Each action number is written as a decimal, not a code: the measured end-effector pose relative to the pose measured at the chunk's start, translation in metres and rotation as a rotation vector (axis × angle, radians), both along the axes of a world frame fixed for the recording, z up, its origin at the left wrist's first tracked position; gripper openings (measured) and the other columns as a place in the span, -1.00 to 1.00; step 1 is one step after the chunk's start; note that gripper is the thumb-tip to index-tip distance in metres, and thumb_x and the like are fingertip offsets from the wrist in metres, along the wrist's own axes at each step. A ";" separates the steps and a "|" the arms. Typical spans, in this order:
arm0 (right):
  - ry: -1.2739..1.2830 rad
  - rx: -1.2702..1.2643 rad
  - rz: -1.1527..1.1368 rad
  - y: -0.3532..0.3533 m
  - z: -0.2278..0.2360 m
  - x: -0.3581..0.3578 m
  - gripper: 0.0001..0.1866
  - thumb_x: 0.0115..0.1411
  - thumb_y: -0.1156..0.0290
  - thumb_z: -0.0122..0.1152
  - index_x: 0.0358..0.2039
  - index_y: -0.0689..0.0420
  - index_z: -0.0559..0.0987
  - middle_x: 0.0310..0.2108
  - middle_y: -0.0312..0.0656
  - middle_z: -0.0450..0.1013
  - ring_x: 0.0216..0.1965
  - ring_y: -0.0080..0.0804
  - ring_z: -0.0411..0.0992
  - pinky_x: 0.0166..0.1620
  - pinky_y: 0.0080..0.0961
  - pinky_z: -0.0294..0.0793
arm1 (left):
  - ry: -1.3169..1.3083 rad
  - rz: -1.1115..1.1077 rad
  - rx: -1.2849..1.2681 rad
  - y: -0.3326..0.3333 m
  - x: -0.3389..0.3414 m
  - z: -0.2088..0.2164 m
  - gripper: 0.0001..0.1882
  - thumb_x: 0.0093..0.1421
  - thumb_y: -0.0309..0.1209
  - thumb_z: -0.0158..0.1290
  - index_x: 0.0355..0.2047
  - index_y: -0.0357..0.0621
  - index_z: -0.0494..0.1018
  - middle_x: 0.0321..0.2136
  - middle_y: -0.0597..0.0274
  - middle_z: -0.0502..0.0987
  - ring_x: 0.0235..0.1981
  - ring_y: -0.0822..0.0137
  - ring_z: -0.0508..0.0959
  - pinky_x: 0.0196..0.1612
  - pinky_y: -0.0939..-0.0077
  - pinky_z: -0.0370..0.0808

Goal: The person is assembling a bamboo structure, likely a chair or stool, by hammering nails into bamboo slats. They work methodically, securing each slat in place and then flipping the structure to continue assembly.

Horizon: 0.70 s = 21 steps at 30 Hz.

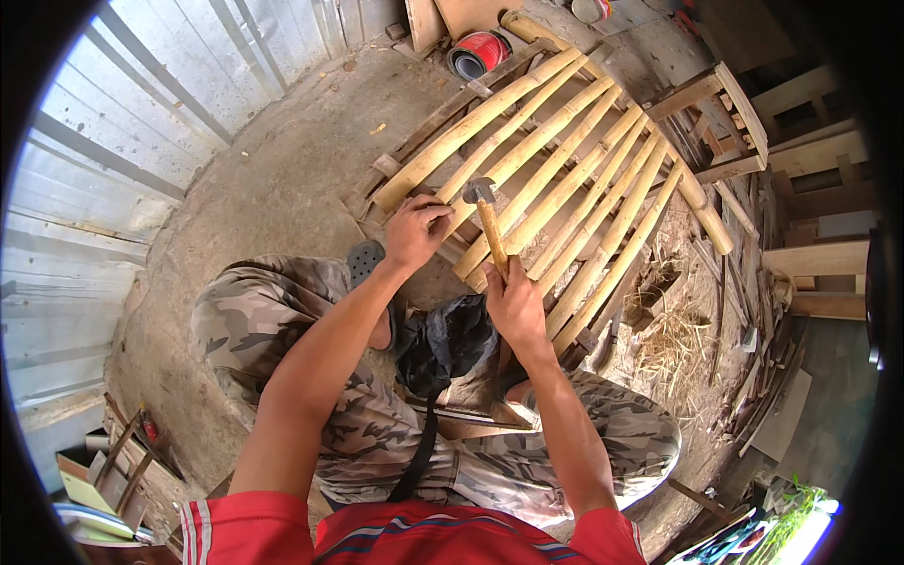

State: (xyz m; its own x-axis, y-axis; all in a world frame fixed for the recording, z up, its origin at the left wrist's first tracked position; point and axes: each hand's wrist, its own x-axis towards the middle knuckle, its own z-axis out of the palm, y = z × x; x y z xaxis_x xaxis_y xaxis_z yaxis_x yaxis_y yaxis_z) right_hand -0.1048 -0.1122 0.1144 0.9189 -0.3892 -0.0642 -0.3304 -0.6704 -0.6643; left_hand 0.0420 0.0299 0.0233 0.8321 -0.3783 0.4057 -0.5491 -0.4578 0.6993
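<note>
1. Nearest me, my right hand [516, 306] is wrapped around the wooden handle of the hammer [488, 218], head raised.
2. Just beyond, my left hand [414, 231] pinches something small, likely a nail, against a bamboo pole [471, 122].
3. I judge nailing is underway; the next strike needs a straight drop clear of my fingers.

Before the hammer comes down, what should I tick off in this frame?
1. Right hand gripped on the hammer handle: ok.
2. Hammer head raised over the bamboo poles: ok.
3. Left hand pinched at a pole beside the hammer head: ok, but fingers are close to the strike spot.
4. Nail between the left fingertips: cannot tell, too small.
5. Poles resting side by side across the wooden frame: ok.
6. Black bag on the lap, away from the hammer: ok.
</note>
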 end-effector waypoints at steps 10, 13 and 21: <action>-0.074 0.018 0.017 0.009 0.015 0.005 -0.74 0.33 0.32 0.17 -0.30 0.28 0.39 -0.59 0.22 0.47 -0.52 0.30 0.49 -0.55 0.00 0.41 | -0.087 0.495 0.221 -0.017 0.018 0.002 -0.63 0.33 -0.36 -0.05 0.14 -0.05 0.41 0.19 0.14 0.39 0.28 0.10 0.26 0.35 -0.03 -0.01; -0.086 0.021 0.016 0.017 0.021 0.006 -0.73 0.34 0.31 0.17 -0.27 0.28 0.39 -0.60 0.20 0.47 -0.53 0.29 0.49 -0.55 0.00 0.41 | -0.074 0.506 0.240 -0.014 0.015 -0.014 -0.60 0.35 -0.36 -0.10 0.18 -0.09 0.36 0.25 0.13 0.34 0.34 0.09 0.20 0.39 -0.04 -0.07; 0.063 -0.027 0.028 0.015 -0.010 0.004 -0.75 0.33 0.31 0.16 -0.26 0.24 0.38 -0.56 0.21 0.47 -0.48 0.26 0.51 -0.49 0.00 0.45 | 0.002 0.471 0.162 -0.015 0.013 -0.022 -0.59 0.28 -0.47 -0.08 0.16 -0.12 0.33 0.28 0.08 0.30 0.36 0.08 0.18 0.42 -0.03 -0.12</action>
State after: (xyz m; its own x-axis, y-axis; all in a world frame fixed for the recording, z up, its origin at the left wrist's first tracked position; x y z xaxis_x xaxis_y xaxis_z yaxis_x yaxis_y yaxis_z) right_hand -0.1004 -0.0967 0.1041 0.9240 -0.3655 -0.1124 -0.3519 -0.6975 -0.6242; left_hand 0.0552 0.0146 0.0011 0.9284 -0.0186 0.3712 -0.2550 -0.7586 0.5996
